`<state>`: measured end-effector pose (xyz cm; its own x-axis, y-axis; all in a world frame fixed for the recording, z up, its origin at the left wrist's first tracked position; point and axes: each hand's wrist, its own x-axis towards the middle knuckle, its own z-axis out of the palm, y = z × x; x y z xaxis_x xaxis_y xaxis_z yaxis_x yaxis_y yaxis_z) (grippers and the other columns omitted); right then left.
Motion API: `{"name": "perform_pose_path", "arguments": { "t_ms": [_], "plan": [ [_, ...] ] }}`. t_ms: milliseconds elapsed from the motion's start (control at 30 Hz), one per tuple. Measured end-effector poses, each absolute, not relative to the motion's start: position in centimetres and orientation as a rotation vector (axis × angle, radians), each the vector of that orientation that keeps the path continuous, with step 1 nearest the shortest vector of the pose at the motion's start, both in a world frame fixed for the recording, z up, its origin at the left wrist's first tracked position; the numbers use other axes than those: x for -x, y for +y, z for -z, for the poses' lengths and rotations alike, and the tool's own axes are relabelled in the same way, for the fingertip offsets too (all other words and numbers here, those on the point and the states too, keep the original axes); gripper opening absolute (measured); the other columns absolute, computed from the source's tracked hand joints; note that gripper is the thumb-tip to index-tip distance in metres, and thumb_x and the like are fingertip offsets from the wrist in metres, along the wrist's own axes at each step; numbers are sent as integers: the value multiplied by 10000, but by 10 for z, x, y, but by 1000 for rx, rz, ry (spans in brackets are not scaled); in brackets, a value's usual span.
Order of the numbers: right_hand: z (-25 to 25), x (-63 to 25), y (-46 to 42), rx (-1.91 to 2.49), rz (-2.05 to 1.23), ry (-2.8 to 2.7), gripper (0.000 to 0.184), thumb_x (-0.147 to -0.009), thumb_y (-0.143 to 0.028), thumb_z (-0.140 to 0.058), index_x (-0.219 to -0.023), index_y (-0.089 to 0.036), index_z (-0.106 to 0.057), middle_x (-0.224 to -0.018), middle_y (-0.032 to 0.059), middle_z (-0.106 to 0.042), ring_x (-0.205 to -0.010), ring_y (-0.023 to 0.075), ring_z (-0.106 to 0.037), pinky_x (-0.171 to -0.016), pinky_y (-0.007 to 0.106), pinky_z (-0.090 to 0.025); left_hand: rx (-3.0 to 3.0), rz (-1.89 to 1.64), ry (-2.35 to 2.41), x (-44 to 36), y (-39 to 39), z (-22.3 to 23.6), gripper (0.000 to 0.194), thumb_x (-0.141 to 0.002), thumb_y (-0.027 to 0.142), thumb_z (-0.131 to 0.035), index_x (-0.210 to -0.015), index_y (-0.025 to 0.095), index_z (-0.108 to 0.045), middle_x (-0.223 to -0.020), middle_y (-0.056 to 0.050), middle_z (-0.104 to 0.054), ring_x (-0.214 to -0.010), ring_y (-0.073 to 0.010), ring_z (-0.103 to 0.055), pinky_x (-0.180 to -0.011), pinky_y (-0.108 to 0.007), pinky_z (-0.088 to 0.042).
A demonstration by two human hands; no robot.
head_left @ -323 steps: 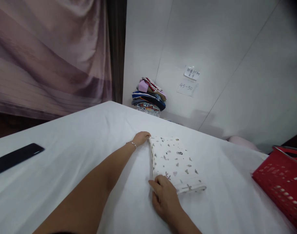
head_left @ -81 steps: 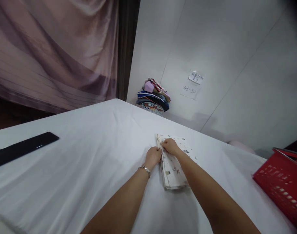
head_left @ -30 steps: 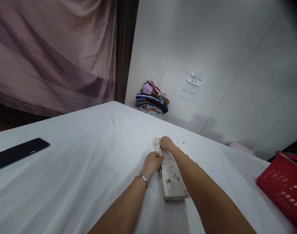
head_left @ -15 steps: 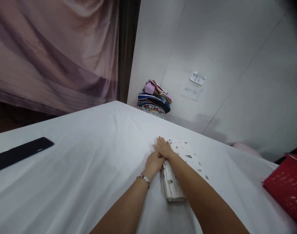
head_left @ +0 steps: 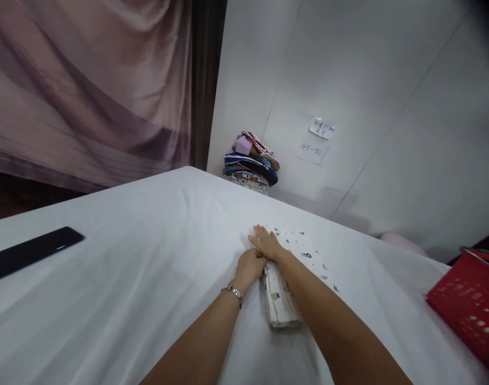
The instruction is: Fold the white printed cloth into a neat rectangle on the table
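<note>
A white cloth with small dark prints (head_left: 304, 254) lies folded into a narrow stack on the white sheet (head_left: 140, 256). My right hand (head_left: 266, 243) rests flat on the far end of the cloth, fingers stretched out. Just behind it my left hand (head_left: 249, 266), a silver bracelet on its wrist, is curled against the cloth's left edge; its fingertips are hidden under my right hand. My right forearm covers much of the cloth's length.
A pile of folded coloured clothes (head_left: 250, 160) sits at the far corner by the wall. A red plastic basket (head_left: 468, 310) stands at the right edge. A long black flat object (head_left: 28, 254) lies at the left. Two paper notes (head_left: 314, 141) hang on the wall.
Since a second ago my right hand has gone from gripping the cloth's far end to lying flat on it. The cloth's printed top layer now spreads out to the right.
</note>
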<state>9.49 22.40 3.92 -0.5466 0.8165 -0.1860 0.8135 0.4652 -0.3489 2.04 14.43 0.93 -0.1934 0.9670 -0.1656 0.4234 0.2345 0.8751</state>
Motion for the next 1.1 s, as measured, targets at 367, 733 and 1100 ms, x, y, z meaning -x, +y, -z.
{"name": "perform_pose_path", "arguments": {
  "t_ms": [367, 733, 1100],
  "plan": [
    [-48, -155, 143, 1428, -575, -2593, 633, -908, -522, -224, -1455, -225, -111, -1504, 36, -166, -1390, 188, -62, -1112, 390, -15, -1268, -880, 1805, -19, 144, -10, 144, -752, 272, -555, -755, 150, -631, -580, -22, -644, -511, -119, -585, -510, -209, -396],
    [-41, -169, 111, 1447, -542, -2702, 662, -897, -535, -215, -1448, -173, -158, -1504, 57, -158, -1390, 192, -61, -1107, 401, -54, -1303, -849, 1831, -20, 138, -16, 193, -763, 319, -568, -754, 142, -644, -579, -26, -656, -556, -120, -612, -565, -194, -432],
    [-20, -183, 72, 1409, -393, -2695, 688, -887, -557, -254, -1441, -151, -199, -1499, 77, -171, -1387, 217, -88, -1106, 409, -15, -1244, -875, 1793, -22, 141, -15, 214, -776, 336, -581, -747, 130, -631, -622, -46, -654, -544, -117, -601, -516, -185, -437]
  ]
}}
